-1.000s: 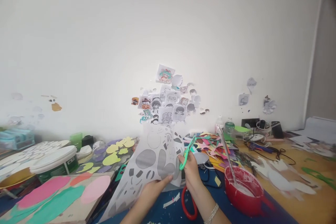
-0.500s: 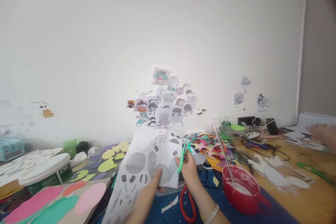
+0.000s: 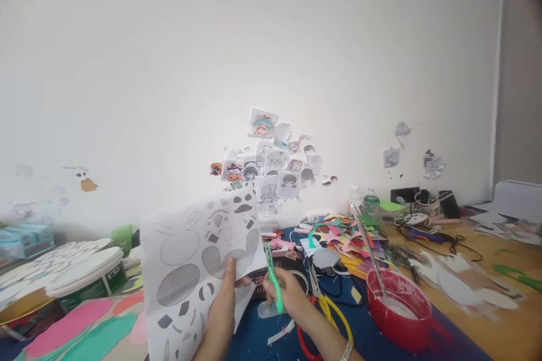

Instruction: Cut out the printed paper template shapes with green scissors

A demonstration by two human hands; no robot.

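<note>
A large white sheet of paper (image 3: pixel 178 254), printed with grey ovals, moustaches and other shapes, is held upright by my left hand (image 3: pixel 224 299). The thumb presses on its front while the other fingers are behind it. Just right of the sheet's edge, my right hand (image 3: pixel 288 293) grips a pair of green scissors (image 3: pixel 273 279) with the blades pointing up. The blades look apart from the paper. Below my right wrist lie a red scissor handle (image 3: pixel 307 344) and a yellow scissor handle (image 3: pixel 334 318) on the blue mat (image 3: pixel 254 344).
A red mug (image 3: pixel 398 307) with white paste and a brush stands right. Colourful paper scraps (image 3: pixel 339 237) pile behind my right hand. On the left are a white-lidded tub (image 3: pixel 84 273) and pink and green cutouts (image 3: pixel 91 338). White cutouts (image 3: pixel 466 279) lie on the wooden table.
The sheet has moved left and been lifted and turned. My right hand with the green scissors has shifted left and down, away from the paper's front. The view has turned slightly left.
</note>
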